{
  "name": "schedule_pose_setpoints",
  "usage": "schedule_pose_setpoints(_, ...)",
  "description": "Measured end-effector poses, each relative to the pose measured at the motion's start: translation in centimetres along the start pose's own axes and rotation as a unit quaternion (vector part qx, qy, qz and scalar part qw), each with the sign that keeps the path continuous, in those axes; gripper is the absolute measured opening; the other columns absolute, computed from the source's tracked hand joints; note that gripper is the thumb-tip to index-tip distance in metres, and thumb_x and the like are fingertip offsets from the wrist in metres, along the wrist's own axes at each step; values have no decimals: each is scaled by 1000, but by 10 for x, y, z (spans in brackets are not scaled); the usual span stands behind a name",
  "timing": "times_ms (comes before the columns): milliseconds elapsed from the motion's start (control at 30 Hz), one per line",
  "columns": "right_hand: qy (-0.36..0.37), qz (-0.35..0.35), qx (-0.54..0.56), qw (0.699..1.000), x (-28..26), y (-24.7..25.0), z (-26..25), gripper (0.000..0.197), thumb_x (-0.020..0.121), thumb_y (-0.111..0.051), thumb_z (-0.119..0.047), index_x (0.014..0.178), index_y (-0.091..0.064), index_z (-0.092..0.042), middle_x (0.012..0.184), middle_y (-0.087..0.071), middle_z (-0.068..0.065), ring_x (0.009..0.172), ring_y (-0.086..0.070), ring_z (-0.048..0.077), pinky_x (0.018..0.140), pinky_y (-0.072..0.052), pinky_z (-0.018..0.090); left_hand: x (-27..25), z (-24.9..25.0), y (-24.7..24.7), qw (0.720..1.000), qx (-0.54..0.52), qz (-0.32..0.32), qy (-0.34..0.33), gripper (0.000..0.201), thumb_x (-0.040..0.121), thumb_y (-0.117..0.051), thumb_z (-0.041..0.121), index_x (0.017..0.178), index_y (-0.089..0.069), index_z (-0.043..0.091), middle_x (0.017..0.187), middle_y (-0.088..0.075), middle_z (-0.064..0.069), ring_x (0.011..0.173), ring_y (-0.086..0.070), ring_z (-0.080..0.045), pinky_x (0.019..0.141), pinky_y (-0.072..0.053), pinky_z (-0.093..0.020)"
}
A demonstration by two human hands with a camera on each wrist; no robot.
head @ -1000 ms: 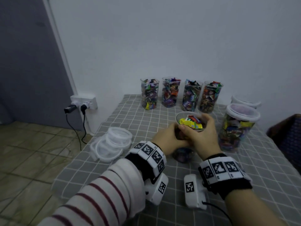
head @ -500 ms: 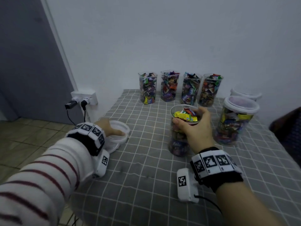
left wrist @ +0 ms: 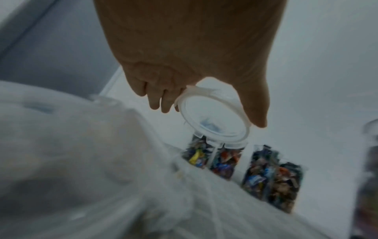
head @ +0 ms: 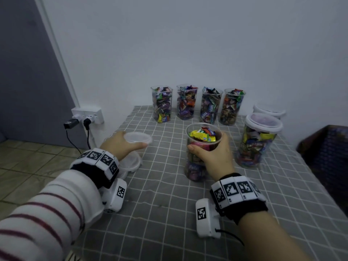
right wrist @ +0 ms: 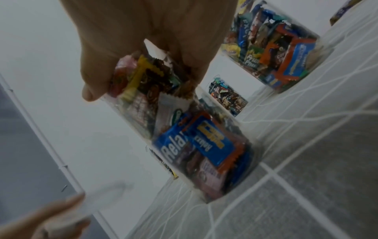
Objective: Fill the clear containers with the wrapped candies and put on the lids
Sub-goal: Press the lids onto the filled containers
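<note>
So, table [head: 169, 213] with grey checked cloth carried everything. Open container [head: 202, 151], full of wrapped candies [head: 202, 135], stood upright near table middle; landmark for rest. Right hand [head: 212, 155] wrapped around its upper part, fingers curled on wall. Behind it, by wall, row of four filled containers [head: 196, 104] without lids. Right of it, lidded container [head: 258, 140]. Left of it, left hand [head: 120, 146] held lid [head: 138, 138] above table, pinched between thumb and fingers. Lower left, stack of spare lids [head: 131, 162] at table edge.
</note>
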State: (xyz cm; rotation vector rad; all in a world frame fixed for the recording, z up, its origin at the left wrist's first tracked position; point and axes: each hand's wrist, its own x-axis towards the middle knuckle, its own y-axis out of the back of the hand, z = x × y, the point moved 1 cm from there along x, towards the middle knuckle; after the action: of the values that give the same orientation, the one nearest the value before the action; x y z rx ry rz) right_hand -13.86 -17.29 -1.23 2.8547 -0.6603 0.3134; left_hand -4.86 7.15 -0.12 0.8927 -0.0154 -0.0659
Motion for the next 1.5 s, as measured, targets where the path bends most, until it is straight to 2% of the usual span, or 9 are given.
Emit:
schedule_pose_setpoints(100,-2,1,2,1000,0,-1,3,77,59,-87,-24,120,-39,-30,114,-52,-9,107,-53,12,98,-47,39,-13,39,3,992,-85,1,-89,40,76,-69,51,104,-52,28,95,-57,7,82,-54,-8,76,-37,-25)
schedule_pose_setpoints(233,5,10,2,1000,0,-3,7,77,58,-87,-27,119,-41,-31,114,-54,-10,109,-55,14,98,-47,43,-21,86,-4,973,-140,-32,-181,74,56,-71,71,112,-56,25,104,-63,15,95,-60,-6,84,-48,-29)
schedule_pose_setpoints(467,7,19,16,1000,-3,-6,7,79,45,-81,-44,115,-44,-36,112,-60,-9,104,-59,14,90,-50,46,-29,119,-40,962,-140,-98,-213,87,39,-65,75,113,-54,31,107,-60,15,99,-58,-5,91,-48,-32)
schedule_pose_setpoints(767,14,10,9,1000,-5,-3,6,74,54,-76,-34,120,-42,-35,104,-56,-20,101,-57,9,78,-44,21,-29,117,-56,956,-167,-101,-218,76,41,-72,69,106,-43,45,107,-57,22,104,-56,-4,89,-45,-28)
schedule_pose_setpoints(1000,25,-13,30,999,-6,-2,5,92,47,-76,-43,131,-40,-26,118,-60,-9,108,-58,7,91,-50,33,-24,120,-53,958,-107,-101,-244,83,38,-69,72,111,-51,37,109,-60,18,101,-58,-5,91,-48,-34)
schedule_pose_setpoints(1167,4,-75,39,996,-2,8,7,71,60,-69,-18,126,-45,-25,117,-61,-4,108,-59,9,93,-50,34,-25,119,-52,959,-118,-106,-237,73,50,-81,61,110,-51,34,108,-60,16,101,-58,-7,91,-48,-33)
schedule_pose_setpoints(1300,-13,-42,104,994,-6,16,-4,43,83,-54,3,120,-45,-18,111,-58,-3,93,-58,-2,72,-49,12,-30,116,-54,956,-160,-108,-223,77,42,-77,64,109,-50,37,108,-61,18,103,-58,-6,92,-48,-33)
schedule_pose_setpoints(1400,-7,38,123,992,-2,20,-14,60,72,-51,-18,131,-42,-17,127,-50,1,115,-49,12,91,-44,23,-32,115,-57,950,-188,-121,-218,76,40,-74,65,107,-48,40,106,-62,18,100,-60,-4,93,-49,-38)
schedule_pose_setpoints(1500,11,39,82,996,4,18,-28,50,90,-54,-24,137,-41,-15,128,-47,-4,117,-44,9,98,-36,26,-35,113,-60,942,-227,-127,-212,73,43,-77,59,107,-48,39,105,-63,18,98,-61,-1,93,-49,-38)
